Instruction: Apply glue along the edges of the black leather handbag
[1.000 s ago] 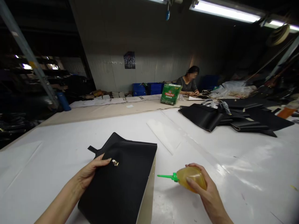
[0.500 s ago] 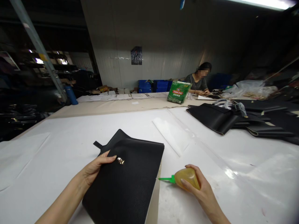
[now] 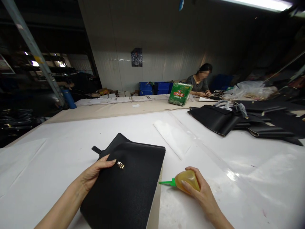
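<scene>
A black leather bag panel with a small gold metal clasp is tilted up over the white table. My left hand grips its left side, thumb on the front beside the clasp and the other fingers hidden behind. A short black strap sticks out at the upper left. My right hand is closed around a soft bottle of amber liquid, a glue bottle with a green nozzle. The nozzle tip is at the panel's right edge, where a pale inner layer shows; whether it touches I cannot tell.
Black leather pieces lie heaped at the right. A folded white sheet rests on the white table. Further back stand a green Tsingtao pack, blue crates and a seated person. A metal post rises at the left.
The whole view has shifted slightly, so everything sits a little further left. Both hands keep their holds, and the nozzle stays at nearly the same spot by the panel's edge.
</scene>
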Available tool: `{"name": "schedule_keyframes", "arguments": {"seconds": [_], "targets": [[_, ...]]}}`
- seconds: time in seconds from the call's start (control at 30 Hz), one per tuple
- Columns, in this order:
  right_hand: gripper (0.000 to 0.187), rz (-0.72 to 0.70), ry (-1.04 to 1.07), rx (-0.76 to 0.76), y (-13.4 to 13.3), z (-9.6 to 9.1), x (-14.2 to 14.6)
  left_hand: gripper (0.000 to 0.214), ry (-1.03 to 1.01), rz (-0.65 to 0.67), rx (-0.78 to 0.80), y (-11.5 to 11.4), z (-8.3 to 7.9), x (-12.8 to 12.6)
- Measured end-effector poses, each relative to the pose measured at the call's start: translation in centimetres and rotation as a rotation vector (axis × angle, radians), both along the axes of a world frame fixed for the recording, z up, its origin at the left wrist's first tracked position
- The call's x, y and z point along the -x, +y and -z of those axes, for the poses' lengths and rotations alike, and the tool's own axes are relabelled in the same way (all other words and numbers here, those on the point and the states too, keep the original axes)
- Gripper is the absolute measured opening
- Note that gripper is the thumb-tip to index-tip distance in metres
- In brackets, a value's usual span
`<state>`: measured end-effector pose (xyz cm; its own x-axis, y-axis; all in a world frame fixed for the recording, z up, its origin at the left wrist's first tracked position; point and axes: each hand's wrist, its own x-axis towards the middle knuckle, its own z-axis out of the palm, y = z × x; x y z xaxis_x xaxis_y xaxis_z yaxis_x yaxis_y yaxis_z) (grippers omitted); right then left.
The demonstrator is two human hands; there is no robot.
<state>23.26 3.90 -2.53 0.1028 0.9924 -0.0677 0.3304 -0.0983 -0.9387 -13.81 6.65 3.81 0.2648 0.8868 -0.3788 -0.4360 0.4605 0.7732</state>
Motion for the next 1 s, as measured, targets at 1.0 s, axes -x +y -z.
{"name": "schedule_keyframes", "arguments": {"seconds": [1.0], "targets": [[0.053, -0.217, 0.155, 0.097, -2.9, 0.4, 0.1, 0.031, 0.018, 0.007, 0.01, 0.2, 0.3, 0.0]]}}
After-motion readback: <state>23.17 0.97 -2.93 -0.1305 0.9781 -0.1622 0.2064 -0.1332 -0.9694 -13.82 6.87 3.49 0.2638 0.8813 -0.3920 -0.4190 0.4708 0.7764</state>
